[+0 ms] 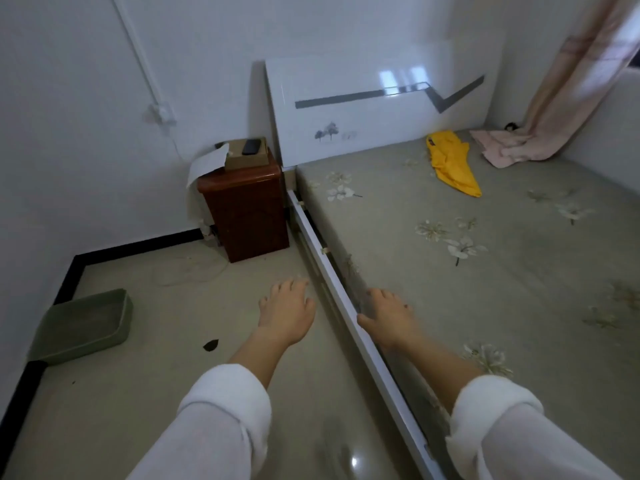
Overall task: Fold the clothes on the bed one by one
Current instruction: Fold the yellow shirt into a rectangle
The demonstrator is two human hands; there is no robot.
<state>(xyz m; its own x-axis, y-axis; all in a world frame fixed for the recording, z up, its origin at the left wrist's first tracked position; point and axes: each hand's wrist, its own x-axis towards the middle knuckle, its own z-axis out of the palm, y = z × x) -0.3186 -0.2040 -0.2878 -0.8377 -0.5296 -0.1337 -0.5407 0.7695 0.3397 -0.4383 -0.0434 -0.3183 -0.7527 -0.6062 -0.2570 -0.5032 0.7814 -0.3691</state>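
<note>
A yellow garment [452,164] lies crumpled on the bed [485,271] near the white headboard. A pink garment [498,147] lies in the far right corner of the bed, below a hanging pink curtain. My left hand [287,311] is stretched out over the floor beside the bed, fingers apart, holding nothing. My right hand [386,318] is stretched out over the bed's near edge, fingers spread, holding nothing. Both hands are far from the garments. White sleeves are rolled up on both forearms.
A brown nightstand [246,209] with a cardboard box, a dark phone and paper stands left of the headboard. A green bin [86,325] sits on the floor by the left wall. The white bed rail [346,299] runs between my hands.
</note>
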